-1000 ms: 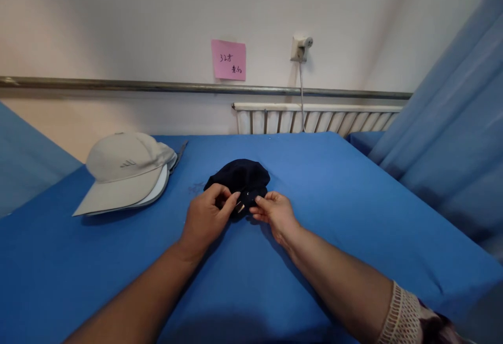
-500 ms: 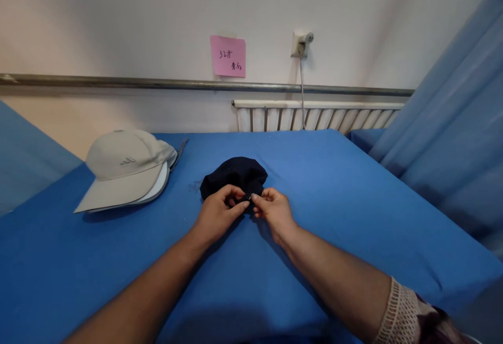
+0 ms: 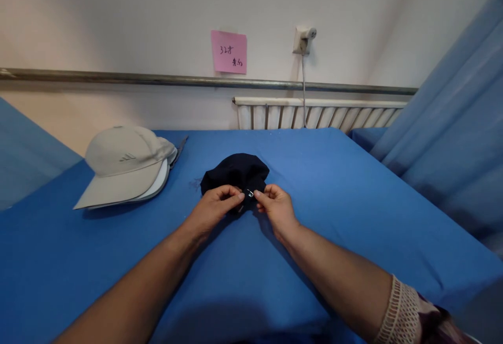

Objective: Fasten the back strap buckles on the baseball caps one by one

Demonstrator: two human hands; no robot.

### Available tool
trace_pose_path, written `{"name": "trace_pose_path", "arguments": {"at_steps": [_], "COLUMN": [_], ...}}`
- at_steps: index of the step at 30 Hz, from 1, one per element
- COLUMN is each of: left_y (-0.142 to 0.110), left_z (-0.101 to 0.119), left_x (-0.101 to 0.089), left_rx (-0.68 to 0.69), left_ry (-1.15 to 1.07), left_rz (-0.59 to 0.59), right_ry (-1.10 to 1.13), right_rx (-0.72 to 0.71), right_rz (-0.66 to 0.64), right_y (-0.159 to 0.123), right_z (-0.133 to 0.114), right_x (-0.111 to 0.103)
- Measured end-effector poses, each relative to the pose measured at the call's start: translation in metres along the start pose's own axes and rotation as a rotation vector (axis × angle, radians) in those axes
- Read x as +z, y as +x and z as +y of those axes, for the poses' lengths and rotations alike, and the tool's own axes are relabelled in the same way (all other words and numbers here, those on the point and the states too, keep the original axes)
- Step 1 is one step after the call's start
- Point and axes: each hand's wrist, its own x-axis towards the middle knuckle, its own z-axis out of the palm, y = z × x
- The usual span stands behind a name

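Note:
A dark navy cap (image 3: 236, 168) lies on the blue-covered table, its crown bulging away from me. Between my hands, at its near edge, shows a small shiny metal buckle (image 3: 250, 193) on the dark fabric. My left hand (image 3: 216, 205) pinches the cap's edge with thumb and forefinger just left of that buckle. On the other side, my right hand (image 3: 277, 208) pinches the cap close to the buckle, thumb on top. The fingers under the fabric are partly hidden.
Stacked light caps (image 3: 126, 161) sit at the left of the blue table cover (image 3: 334, 202). Behind it are a metal rail (image 3: 157, 79), a white radiator (image 3: 283, 116), a pink note (image 3: 229, 52) and a plugged socket (image 3: 303, 40). A blue curtain (image 3: 444, 140) hangs at right.
My hands have moved slightly apart, and the metal buckle between them now shows more fully. The view has shifted a little; the stacked caps stay put.

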Motion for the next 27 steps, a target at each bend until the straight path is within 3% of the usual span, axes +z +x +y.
{"name": "trace_pose_path", "arguments": {"at_steps": [9, 21, 27], "left_y": [0.003, 0.003, 0.003], "left_z": [-0.007, -0.006, -0.008], "left_x": [-0.001, 0.002, 0.004], "left_rx": [-0.051, -0.079, -0.070], "left_ry": [-0.021, -0.008, -0.005], "left_rz": [-0.040, 0.043, 0.097], "right_ry": [-0.070, -0.191, -0.274], "right_rx": [0.002, -0.152, -0.206], "right_rz": [0.046, -0.008, -0.012], "right_y": [-0.003, 0.001, -0.005], "right_z": [0.005, 0.018, 0.012], "right_x": [0.003, 0.000, 0.000]}}
